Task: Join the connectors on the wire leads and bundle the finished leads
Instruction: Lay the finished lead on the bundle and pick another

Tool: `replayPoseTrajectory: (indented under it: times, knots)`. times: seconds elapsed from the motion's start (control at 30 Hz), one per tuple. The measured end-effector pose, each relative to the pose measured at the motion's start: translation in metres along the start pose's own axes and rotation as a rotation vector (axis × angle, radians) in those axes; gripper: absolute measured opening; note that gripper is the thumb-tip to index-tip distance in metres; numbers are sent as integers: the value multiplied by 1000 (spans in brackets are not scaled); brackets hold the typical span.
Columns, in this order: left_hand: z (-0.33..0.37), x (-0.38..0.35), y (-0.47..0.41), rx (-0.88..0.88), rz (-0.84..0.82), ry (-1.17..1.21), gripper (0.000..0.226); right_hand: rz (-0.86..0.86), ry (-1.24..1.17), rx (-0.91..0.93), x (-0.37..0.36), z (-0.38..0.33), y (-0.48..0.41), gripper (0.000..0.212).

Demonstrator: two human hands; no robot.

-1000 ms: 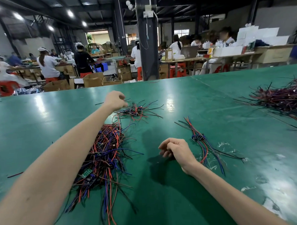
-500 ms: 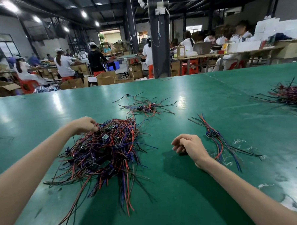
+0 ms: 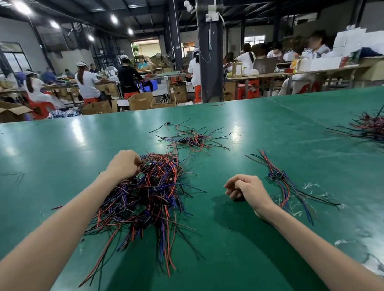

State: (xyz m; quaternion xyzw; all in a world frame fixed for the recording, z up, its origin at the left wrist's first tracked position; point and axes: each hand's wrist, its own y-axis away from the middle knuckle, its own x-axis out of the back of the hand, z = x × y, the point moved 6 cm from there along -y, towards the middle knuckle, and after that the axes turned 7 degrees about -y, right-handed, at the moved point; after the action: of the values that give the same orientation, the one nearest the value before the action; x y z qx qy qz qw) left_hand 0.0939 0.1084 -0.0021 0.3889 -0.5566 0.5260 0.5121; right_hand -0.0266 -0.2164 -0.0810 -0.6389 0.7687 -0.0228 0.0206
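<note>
Our left hand [image 3: 124, 164]: fingers curled, gripping leads [image 3: 149, 191] in the pile. Our right hand [image 3: 246, 187]: loose fist, empty, on table [image 3: 55, 151]. Bundle [image 3: 277, 176] just right of it.

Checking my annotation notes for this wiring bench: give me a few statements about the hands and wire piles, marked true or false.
The left hand grips wires in the large pile. True.
The right hand holds the small bundle. False: it rests curled on the green table, apart from the bundle.
A smaller pile lies beyond the large pile. True.
The large pile holds only black wires. False: red, blue and black.
</note>
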Motion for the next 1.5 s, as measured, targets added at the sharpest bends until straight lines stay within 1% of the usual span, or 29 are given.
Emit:
replayPoseTrajectory:
  times: [0.07, 0.1, 0.27, 0.37, 0.47, 0.53, 0.6, 0.67, 0.8, 0.9, 0.97, 1.03, 1.17, 1.23, 1.3, 1.4, 1.43, 1.5]
  knots:
    - [-2, 8, 0, 12, 73, 33, 12, -3, 3, -1, 0, 0, 0, 36]
    - [-4, 14, 0, 20, 124, 61, 11, -5, 6, -2, 0, 1, 0, 36]
    - [-19, 64, 4, 38, 407, 214, 21, -11, 16, -2, 0, 2, -1, 36]
    - [-19, 97, 11, 52, 563, 383, 22, -15, 19, -2, 0, 3, -1, 36]
    - [-2, 133, 24, -4, 794, 476, 24, -13, 22, 4, 0, 1, 0, 36]
    - [19, 149, 32, -76, 828, 603, 22, -13, 30, 11, -1, 0, 1, 36]
    - [44, 155, 36, -161, 757, 763, 18, -13, 31, 17, -1, -1, 2, 36]
    - [69, 151, 39, -203, 634, 908, 18, -21, 21, 21, -1, -3, 3, 36]
    - [110, 124, 46, -133, 327, 1300, 16, -41, -23, 35, -3, -6, 6, 36]
    - [136, 107, 52, -95, 146, 1540, 17, -71, -65, 94, -4, -15, 11, 30]
    - [150, 98, 55, -91, 57, 1660, 18, -137, -75, 141, -9, -23, 14, 25]
    - [163, 91, 57, -89, -13, 1758, 19, -234, -138, 143, -17, -30, 18, 26]
    - [176, 84, 53, -48, -74, 1887, 20, -412, -331, 73, -30, -42, 27, 31]
    - [178, 78, 48, 8, -92, 1957, 21, -470, -450, 38, -31, -47, 32, 27]
    - [176, 72, 44, 75, -109, 2026, 22, -471, -541, 4, -31, -49, 34, 22]
    - [172, 59, 41, 140, -142, 2075, 23, -412, -559, -28, -28, -49, 31, 17]
    - [171, 54, 42, 145, -171, 2049, 23, -395, -549, -30, -27, -50, 30, 15]
    - [173, 43, 47, 128, -273, 1926, 21, -365, -525, -30, -24, -50, 29, 15]
